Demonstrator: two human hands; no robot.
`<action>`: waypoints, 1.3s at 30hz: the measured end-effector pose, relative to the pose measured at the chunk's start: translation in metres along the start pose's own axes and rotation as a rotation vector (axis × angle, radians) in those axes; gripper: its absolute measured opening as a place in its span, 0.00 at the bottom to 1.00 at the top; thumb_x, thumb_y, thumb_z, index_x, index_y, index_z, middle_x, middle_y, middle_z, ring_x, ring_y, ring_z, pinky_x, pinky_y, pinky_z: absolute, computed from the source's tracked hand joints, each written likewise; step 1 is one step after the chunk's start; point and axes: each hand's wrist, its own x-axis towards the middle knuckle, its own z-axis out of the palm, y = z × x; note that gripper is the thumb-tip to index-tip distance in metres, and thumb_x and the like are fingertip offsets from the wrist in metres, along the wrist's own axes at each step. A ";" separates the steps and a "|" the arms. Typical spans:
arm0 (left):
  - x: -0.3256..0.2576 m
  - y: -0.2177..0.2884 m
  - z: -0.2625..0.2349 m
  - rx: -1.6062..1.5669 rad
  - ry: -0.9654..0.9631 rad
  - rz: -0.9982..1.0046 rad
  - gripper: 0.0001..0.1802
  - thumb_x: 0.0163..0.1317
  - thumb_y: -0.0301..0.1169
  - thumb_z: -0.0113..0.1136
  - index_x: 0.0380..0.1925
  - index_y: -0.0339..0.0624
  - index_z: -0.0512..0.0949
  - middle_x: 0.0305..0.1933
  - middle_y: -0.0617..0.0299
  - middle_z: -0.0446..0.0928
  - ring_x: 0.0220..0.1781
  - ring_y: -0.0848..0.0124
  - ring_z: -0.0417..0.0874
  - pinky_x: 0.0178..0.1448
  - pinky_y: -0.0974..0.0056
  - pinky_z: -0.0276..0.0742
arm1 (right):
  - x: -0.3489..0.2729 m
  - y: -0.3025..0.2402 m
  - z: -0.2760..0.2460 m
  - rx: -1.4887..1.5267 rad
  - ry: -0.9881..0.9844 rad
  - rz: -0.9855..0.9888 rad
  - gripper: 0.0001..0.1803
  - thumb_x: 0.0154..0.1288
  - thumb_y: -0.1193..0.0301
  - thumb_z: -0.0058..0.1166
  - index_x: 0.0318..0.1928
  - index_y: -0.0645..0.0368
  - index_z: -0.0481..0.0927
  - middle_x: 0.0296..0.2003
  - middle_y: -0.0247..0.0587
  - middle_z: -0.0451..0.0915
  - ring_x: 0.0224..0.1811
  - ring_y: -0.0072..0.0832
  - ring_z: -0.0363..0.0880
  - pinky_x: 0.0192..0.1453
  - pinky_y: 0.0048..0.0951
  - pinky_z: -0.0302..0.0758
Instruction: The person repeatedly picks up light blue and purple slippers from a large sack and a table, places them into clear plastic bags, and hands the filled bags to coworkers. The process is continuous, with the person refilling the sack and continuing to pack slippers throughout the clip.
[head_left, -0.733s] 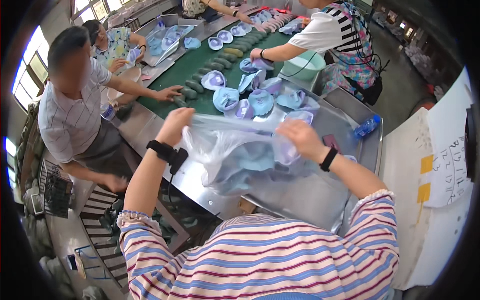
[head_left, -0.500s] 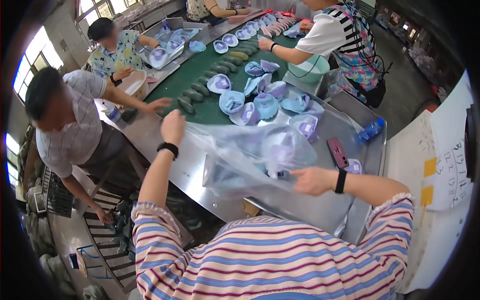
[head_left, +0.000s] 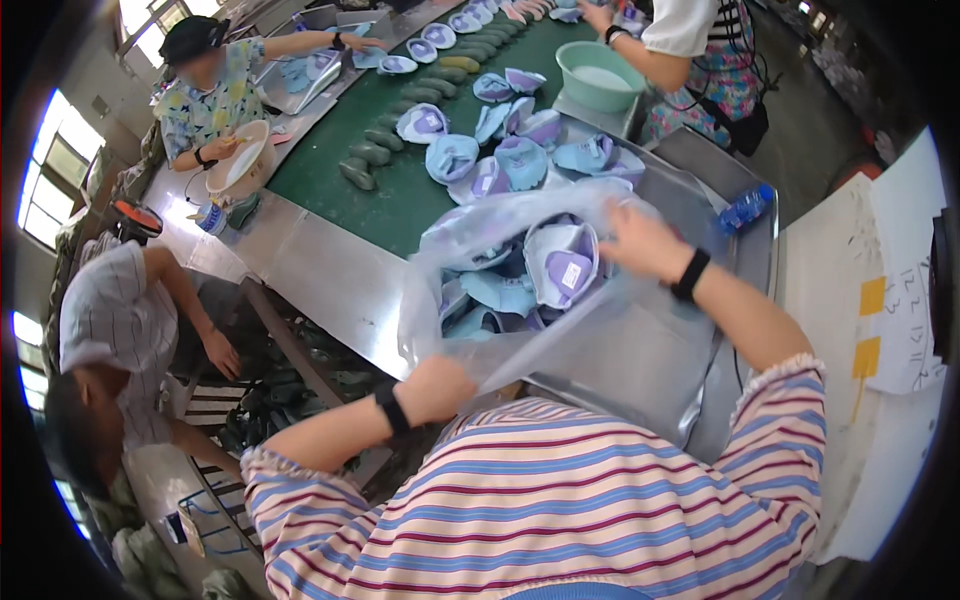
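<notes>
A clear plastic bag (head_left: pixel 420 235) is spread wide, its mouth facing up, on the metal tray at the near end of the table. Inside it lie several light blue and purple shoe uppers (head_left: pixel 500 291), one with a white label. My left hand (head_left: pixel 438 388) is closed on the bag's near edge, low and close to my body. At the far right side of the mouth, my right hand (head_left: pixel 645 240) grips the rim between thumb and fingers. More blue and purple uppers (head_left: pixel 520 160) lie heaped just beyond the bag.
Dark green shoe lasts (head_left: pixel 365 155) line the green belt (head_left: pixel 310 185). A metal tray (head_left: pixel 640 350) holds a blue bottle (head_left: pixel 745 208) at right. Beyond stands a green basin (head_left: pixel 600 75). Co-workers stand along both sides; one bends over a slatted rack (head_left: pixel 215 400) at left.
My left hand has come down toward me and my right hand has moved up and away, turning the bag's mouth upward. The left co-worker has bent down, and the phone is out of sight.
</notes>
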 end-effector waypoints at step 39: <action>0.129 -0.231 0.017 -1.731 0.030 -0.083 0.16 0.61 0.28 0.45 0.48 0.35 0.73 0.45 0.62 0.75 0.45 0.74 0.75 0.54 0.68 0.68 | 0.113 0.041 0.058 0.370 -0.453 0.142 0.55 0.48 0.66 0.58 0.67 0.49 0.31 0.40 0.69 0.73 0.42 0.56 0.74 0.48 0.40 0.69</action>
